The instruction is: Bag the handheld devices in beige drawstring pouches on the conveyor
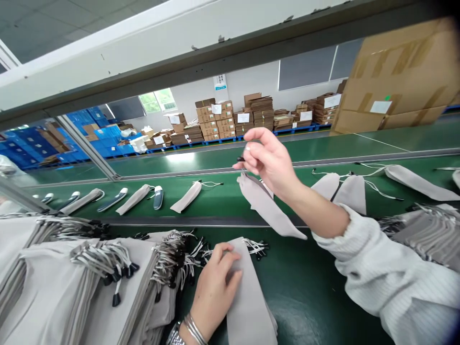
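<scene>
My right hand [269,163] is raised over the belt, fingers pinched at the drawstring end of a grey drawstring pouch [264,203]. A black cord end shows beside the fingertips. The pouch slants down to the right beneath the hand; whether anything is inside it is hidden. Lower down, my left hand [217,280] lies on a small stack of flat grey pouches [247,306], thumb and fingers apart at the stack's left edge. White cords with black ends stick out from the top of that stack.
Thick piles of grey pouches [108,287] fill the lower left; another pile [427,235] is at right. Along the green belt [219,206] lie several pouches and slim dark blue items with white ends [158,197]. A metal beam [179,48] crosses above. Cartons [215,120] stand behind.
</scene>
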Available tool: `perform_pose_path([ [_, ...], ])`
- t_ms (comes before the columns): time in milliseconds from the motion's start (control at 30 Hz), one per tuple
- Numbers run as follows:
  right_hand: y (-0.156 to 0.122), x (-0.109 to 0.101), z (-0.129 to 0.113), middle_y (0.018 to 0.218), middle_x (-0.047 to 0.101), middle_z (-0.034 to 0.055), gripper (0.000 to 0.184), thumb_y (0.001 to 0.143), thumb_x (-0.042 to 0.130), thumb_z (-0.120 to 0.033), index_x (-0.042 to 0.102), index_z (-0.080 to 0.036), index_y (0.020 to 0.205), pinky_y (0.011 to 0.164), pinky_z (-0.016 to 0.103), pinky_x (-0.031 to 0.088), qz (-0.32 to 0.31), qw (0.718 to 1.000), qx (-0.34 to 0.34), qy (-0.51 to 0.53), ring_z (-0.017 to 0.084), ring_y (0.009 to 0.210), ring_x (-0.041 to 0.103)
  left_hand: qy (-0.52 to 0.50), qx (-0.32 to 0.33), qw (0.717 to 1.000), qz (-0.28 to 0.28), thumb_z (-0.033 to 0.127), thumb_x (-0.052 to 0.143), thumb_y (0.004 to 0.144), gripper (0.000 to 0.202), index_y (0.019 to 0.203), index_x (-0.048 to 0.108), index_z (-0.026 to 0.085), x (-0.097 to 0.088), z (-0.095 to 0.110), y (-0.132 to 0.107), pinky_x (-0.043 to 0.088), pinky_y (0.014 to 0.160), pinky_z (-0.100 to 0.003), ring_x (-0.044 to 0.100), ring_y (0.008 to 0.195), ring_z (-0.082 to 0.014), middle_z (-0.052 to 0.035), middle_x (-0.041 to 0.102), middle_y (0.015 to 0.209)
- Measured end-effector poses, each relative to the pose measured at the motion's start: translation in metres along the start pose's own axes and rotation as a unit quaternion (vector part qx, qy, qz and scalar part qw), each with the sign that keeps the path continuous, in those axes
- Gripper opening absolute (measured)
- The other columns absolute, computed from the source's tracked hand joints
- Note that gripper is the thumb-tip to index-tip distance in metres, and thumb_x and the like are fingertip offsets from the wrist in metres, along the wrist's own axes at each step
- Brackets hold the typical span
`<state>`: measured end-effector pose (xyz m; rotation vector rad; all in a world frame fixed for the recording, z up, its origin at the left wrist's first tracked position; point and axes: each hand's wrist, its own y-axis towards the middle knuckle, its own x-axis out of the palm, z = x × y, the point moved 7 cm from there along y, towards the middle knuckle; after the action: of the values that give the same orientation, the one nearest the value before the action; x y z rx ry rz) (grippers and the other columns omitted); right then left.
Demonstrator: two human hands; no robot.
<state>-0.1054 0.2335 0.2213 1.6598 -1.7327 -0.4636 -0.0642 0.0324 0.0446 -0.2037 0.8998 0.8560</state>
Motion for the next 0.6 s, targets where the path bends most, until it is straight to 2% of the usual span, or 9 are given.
perform_pose_path([
  [100, 0.015, -0.015, 0.039, 0.084, 0.062, -0.0040, 0.031, 0.090, 0.048, -0.017, 0.044, -0.023, 0.120, 0.068, 0.026, 0.056, -0.007, 0.995, 0.011, -0.095, 0.006, 0.056, 0.053, 0.055, 0.011, 0.998, -0.023, 0.013, 0.051, 0.086, 0.025, 0.105, 0.063, 0.025, 0.004, 0.002, 0.000, 0.052, 0.082, -0.037, 0.063, 0.099, -0.0229, -0.0080, 0.052, 0.126],
  [167, 0.009, -0.025, 0.067, 0.107, 0.064, 0.0024, 0.044, 0.089, 0.047, -0.015, 0.039, -0.025, 0.131, 0.065, 0.026, 0.055, -0.013, 0.987, 0.050, -0.154, 0.007, 0.063, 0.059, 0.066, 0.012, 0.997, -0.029, 0.013, 0.051, 0.086, 0.025, 0.105, 0.062, 0.025, 0.006, 0.003, 0.000, 0.053, 0.085, -0.039, 0.063, 0.100, -0.0234, -0.0081, 0.052, 0.127],
  [233, -0.008, -0.031, 0.091, 0.115, 0.062, 0.0047, 0.050, 0.088, 0.046, -0.013, 0.036, -0.026, 0.135, 0.064, 0.026, 0.055, -0.022, 0.976, 0.090, -0.198, 0.008, 0.065, 0.061, 0.070, 0.008, 0.997, -0.033, 0.013, 0.051, 0.086, 0.026, 0.106, 0.062, 0.025, 0.007, 0.002, -0.001, 0.054, 0.084, -0.039, 0.064, 0.099, -0.0234, -0.0083, 0.052, 0.128],
  [367, -0.057, -0.031, 0.132, 0.091, 0.067, 0.0017, 0.033, 0.090, 0.046, -0.016, 0.051, -0.019, 0.123, 0.058, 0.024, 0.050, -0.095, 0.947, 0.184, -0.247, 0.008, 0.058, 0.058, 0.073, 0.005, 0.996, -0.041, 0.014, 0.051, 0.086, 0.024, 0.105, 0.062, 0.024, 0.009, 0.000, -0.001, 0.056, 0.082, -0.040, 0.067, 0.094, -0.0232, -0.0084, 0.052, 0.129],
  [467, -0.088, -0.028, 0.157, 0.083, 0.069, 0.0008, 0.025, 0.091, 0.045, -0.017, 0.060, -0.017, 0.111, 0.054, 0.021, 0.045, -0.181, 0.909, 0.246, -0.284, 0.007, 0.052, 0.054, 0.077, 0.013, 0.996, -0.038, 0.014, 0.052, 0.086, 0.023, 0.103, 0.063, 0.024, 0.010, 0.001, 0.000, 0.057, 0.085, -0.040, 0.067, 0.099, -0.0241, -0.0087, 0.053, 0.128],
  [533, -0.100, -0.025, 0.165, 0.083, 0.072, 0.0012, 0.026, 0.092, 0.043, -0.017, 0.063, -0.017, 0.109, 0.054, 0.020, 0.043, -0.238, 0.882, 0.247, -0.323, 0.008, 0.055, 0.057, 0.078, 0.023, 0.996, -0.040, 0.014, 0.052, 0.086, 0.022, 0.102, 0.064, 0.024, 0.011, 0.003, 0.002, 0.057, 0.087, -0.039, 0.066, 0.102, -0.0239, -0.0091, 0.053, 0.128],
  [600, -0.105, -0.024, 0.166, 0.082, 0.073, 0.0011, 0.027, 0.092, 0.044, -0.016, 0.066, -0.017, 0.107, 0.059, 0.021, 0.043, -0.266, 0.865, 0.228, -0.359, 0.010, 0.063, 0.061, 0.079, 0.045, 0.995, -0.041, 0.015, 0.052, 0.086, 0.023, 0.104, 0.064, 0.024, 0.012, 0.006, 0.002, 0.057, 0.087, -0.037, 0.066, 0.104, -0.0234, -0.0097, 0.053, 0.128],
])
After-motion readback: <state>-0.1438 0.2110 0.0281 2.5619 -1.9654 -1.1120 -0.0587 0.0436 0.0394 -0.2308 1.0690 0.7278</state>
